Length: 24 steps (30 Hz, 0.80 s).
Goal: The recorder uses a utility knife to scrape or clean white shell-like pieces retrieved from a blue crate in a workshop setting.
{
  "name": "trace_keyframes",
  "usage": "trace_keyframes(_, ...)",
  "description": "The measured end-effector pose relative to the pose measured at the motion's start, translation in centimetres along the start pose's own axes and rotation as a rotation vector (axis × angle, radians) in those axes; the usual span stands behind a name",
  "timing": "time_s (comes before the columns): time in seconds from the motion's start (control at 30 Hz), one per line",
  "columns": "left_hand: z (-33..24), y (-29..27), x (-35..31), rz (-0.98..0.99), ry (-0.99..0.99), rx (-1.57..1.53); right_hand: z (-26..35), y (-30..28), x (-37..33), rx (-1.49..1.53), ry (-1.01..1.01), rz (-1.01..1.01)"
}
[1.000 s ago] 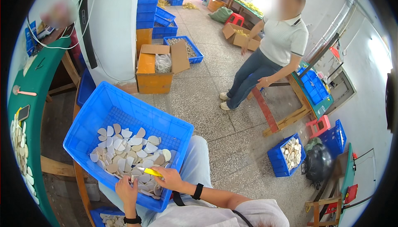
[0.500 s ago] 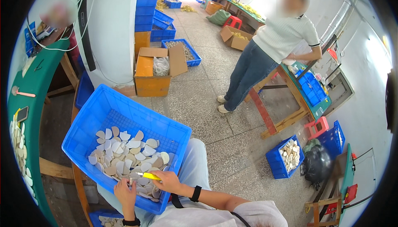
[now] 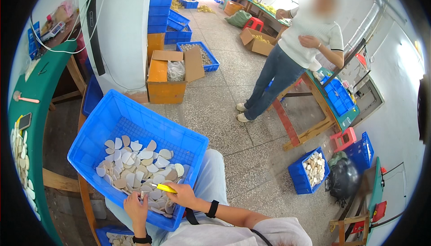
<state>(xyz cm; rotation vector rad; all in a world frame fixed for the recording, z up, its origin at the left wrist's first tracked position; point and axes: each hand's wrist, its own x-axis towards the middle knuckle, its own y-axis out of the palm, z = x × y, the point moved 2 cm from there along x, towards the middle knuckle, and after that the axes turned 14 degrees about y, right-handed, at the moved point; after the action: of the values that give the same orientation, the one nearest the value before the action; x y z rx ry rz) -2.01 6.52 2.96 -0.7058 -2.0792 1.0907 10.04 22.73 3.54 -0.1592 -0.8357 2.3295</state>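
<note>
Green tabletop (image 3: pixel 40 93) fills my far left, pale half-round pieces lined along its edge. Next I see the big blue crate (image 3: pixel 112 124) on the lap, holding a heap of the same half-round pieces (image 3: pixel 139 167). My left hand (image 3: pixel 134 208) rests on the crate's near rim, fingers curled over pieces there; what it pinches I cannot tell. My right hand (image 3: pixel 182 194) pinches a yellow-handled tool (image 3: pixel 164 187) over the heap. Further right stands another person (image 3: pixel 292 57) beside a small blue crate (image 3: pixel 310 169).
</note>
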Motion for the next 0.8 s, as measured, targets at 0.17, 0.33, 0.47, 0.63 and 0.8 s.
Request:
trace_keyframes(0.17,0.0,-0.5,-0.2,0.047,-0.056,-0.011,-0.2,0.5,-0.3,0.016,0.139,0.048)
trace_keyframes(0.33,-0.3,-1.4,-0.4,-0.068,-0.009,-0.048,-0.3,0.5,0.1,0.029,0.221,0.069)
trace_keyframes(0.47,-1.2,-3.6,0.9,-0.145,-0.192,-0.677,0.9,-1.8,2.0,0.226,0.385,0.057)
trace_keyframes(0.63,-4.2,-6.9,2.3,-0.202,-0.444,-1.235,5.8,-3.8,1.8,0.742,0.624,0.342)
trace_keyframes(0.8,-6.1,-7.6,1.8,-0.202,-0.466,-1.486,6.7,-3.1,0.9,0.793,0.580,0.405)
